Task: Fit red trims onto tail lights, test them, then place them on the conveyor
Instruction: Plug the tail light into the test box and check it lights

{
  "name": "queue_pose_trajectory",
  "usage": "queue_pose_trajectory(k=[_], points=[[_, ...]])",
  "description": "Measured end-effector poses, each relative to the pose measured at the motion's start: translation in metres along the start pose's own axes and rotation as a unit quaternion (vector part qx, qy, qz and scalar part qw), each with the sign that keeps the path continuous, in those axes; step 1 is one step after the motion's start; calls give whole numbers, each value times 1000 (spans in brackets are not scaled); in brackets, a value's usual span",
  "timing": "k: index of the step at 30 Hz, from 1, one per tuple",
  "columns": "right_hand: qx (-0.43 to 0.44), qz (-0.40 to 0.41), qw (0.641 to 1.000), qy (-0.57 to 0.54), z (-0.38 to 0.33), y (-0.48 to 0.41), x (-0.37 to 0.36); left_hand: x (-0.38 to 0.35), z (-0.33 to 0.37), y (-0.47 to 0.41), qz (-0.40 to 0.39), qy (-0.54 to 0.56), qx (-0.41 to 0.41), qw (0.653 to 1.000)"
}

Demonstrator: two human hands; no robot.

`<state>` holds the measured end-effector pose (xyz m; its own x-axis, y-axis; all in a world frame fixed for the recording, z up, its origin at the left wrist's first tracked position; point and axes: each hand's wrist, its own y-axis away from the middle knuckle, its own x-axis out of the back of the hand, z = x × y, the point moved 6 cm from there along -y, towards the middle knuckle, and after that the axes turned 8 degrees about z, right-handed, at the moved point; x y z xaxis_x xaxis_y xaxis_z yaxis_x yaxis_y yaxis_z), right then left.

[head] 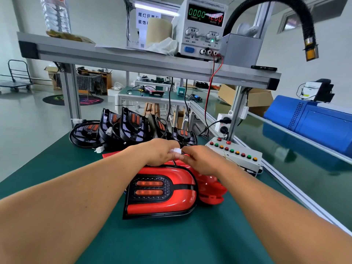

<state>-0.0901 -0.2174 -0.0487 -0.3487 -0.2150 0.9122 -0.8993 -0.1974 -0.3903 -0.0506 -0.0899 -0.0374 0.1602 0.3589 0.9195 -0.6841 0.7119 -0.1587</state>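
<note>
The trimmed tail light (163, 191) lies face up on the green counter (171, 244) below both wrists, while left hand (160, 151) and right hand (202, 159) pinch the white plug (176, 150) between curled fingers (170, 153) above it (meter (197, 13) reads zero current), so a crooked push could jam it or yank the wire (174, 162).
</note>
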Motion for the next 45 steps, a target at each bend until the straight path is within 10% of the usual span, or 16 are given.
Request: queue_pose_trajectory(k=[12, 20, 36, 42, 45], points=[[-79, -57, 993, 63, 26, 7, 0, 21, -16, 6, 47, 20, 55, 997], [-79, -72, 988, -113, -23, 22, -5, 55, -48, 33, 178, 139, 125, 966], [-192, -72, 931, -301, -39, 23, -25, -5, -130, 137, 432, 541, 323, 645], [-109, -48, 957, -265, -52, 26, -13, 15, -115, 129, 387, 450, 283, 754], [-83, -31, 965, -248, -52, 23, -4, 20, -101, 120, 310, 569, 215, 731]])
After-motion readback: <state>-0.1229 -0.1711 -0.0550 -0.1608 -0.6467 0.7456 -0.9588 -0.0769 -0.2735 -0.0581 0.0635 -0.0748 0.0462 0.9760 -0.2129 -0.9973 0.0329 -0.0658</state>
